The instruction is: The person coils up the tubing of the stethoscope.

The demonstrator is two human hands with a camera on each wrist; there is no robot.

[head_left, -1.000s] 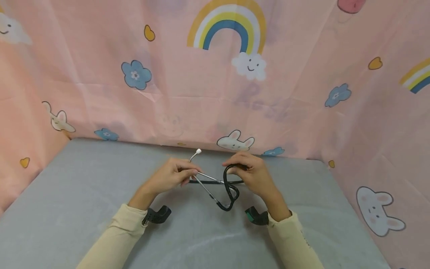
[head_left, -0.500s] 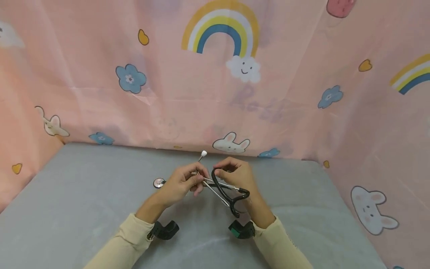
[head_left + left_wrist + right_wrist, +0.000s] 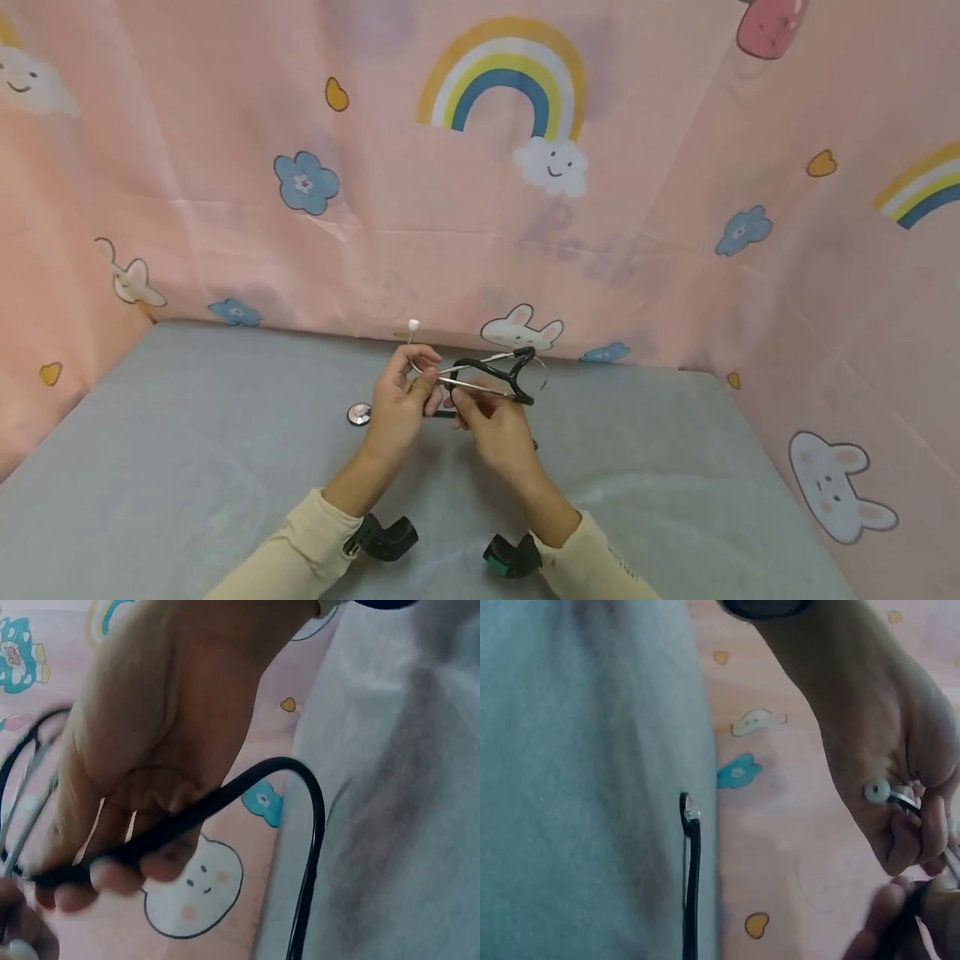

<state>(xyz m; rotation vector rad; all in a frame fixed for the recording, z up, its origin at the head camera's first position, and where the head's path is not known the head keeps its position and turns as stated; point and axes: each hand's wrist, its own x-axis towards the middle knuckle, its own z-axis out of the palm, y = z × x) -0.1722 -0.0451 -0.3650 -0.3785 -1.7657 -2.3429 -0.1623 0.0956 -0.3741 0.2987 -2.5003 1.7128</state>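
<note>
A black stethoscope (image 3: 512, 379) is between my two hands. My left hand (image 3: 397, 396) pinches its metal ear tubes near the ear tips; one white ear tip (image 3: 413, 326) sticks up above the fingers, and another ear tip (image 3: 877, 790) shows by the palm in the right wrist view. My right hand (image 3: 504, 435) grips the black tubing just below the forked part, close to the left fingers. In the left wrist view the tubing (image 3: 315, 802) runs across the right fingers and bends down. The round chest piece (image 3: 359, 413) lies on the table left of my left hand.
A grey cloth covers the table (image 3: 225, 467). Behind it and at both sides hangs a pink curtain (image 3: 420, 258) printed with rainbows, flowers and rabbits. Each wrist wears a black camera mount (image 3: 386, 537).
The forked tubing has swung upward, and the ear tubes now point right. My right hand has moved left and lower, near the left hand. The chest piece has come into sight.
</note>
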